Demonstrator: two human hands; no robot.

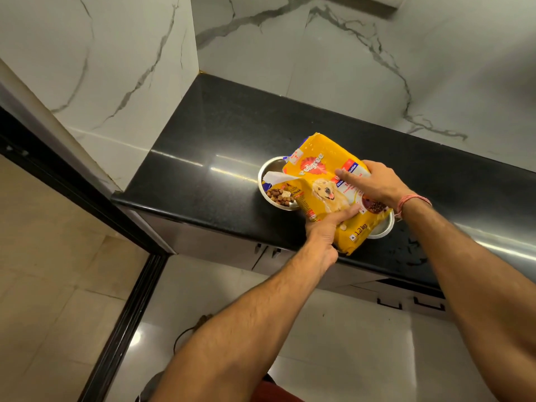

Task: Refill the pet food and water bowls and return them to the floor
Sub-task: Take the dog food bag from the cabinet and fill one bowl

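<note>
A yellow dog-food bag (322, 175) is tipped leftward over a steel bowl (268, 169) on the black counter (203, 146). Brown kibble (279, 195) lies in that bowl below the bag's torn white mouth. My left hand (326, 230) grips the bag's near lower edge. My right hand (377, 184) holds its upper right side, index finger stretched across the front. A second steel bowl (384, 227) peeks out from under the bag at the right; its contents are hidden.
White marble walls enclose the counter at the back and left. Water droplets (412, 250) sit on the counter at the right. Cabinet doors with dark handles (266, 250) lie below the counter edge. A black door frame (127, 309) runs down the left over the tiled floor.
</note>
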